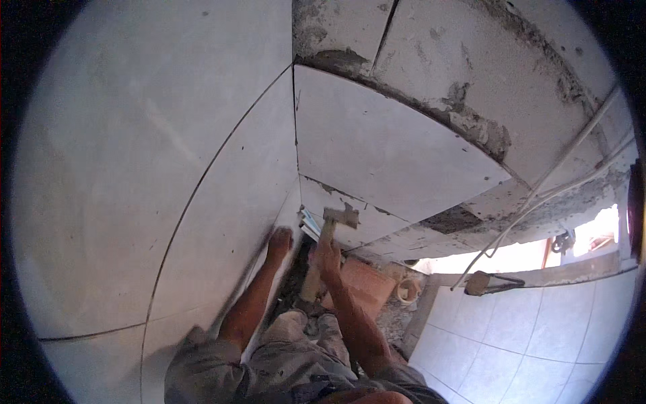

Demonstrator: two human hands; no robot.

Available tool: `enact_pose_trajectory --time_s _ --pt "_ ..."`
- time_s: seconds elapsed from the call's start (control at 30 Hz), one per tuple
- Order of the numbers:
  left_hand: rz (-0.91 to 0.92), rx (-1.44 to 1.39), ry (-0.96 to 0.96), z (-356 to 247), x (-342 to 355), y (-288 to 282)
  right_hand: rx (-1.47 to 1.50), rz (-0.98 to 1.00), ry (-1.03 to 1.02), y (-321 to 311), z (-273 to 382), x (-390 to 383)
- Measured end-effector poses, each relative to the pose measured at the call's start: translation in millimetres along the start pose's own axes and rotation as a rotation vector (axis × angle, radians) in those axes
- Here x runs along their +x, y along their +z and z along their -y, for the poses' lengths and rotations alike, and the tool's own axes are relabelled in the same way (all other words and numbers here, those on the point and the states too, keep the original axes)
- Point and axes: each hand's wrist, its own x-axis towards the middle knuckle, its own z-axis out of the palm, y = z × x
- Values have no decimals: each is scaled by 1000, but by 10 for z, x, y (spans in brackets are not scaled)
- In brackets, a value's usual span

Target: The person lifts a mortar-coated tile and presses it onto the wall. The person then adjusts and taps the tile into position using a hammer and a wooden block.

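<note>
My right hand (328,261) grips the handle of a hammer (342,217), its blocky head grey and crusted with mortar. The head is raised in front of the lower part of the far wall, close to the corner. My left hand (281,237) is against the left tiled wall (222,222), fingers curled; whether anything is in them I cannot make out. Between the hands and the corner stand thin white and bluish strips (309,224). A large pale tile (390,141) covers part of the far wall, above a lower tile (343,232) with mortar smears.
Rough, mortar-stained wall (464,60) lies above the large tile. Cables (538,192) hang down on the right. Near my feet are a reddish clay slab (363,283) and a round pipe end (408,291). A small brownish object (479,284) rests by the light tiled surface (518,337).
</note>
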Motion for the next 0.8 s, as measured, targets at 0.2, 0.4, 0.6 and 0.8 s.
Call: enact_pose_trajectory --time_s 0.2,0.4,0.6,0.8 --pt "408 -585 -627 3 -1043 -904 281 29 113 1197 -47 420" --pt "644 -716 -991 -332 -747 -1150 404 -66 -43 1257 -438 749" --pt "577 -699 -1011 -232 -862 -1137 295 121 102 1223 -462 570" --pt "530 -775 -1081 -104 -1189 -927 267 200 203 1324 -353 467"
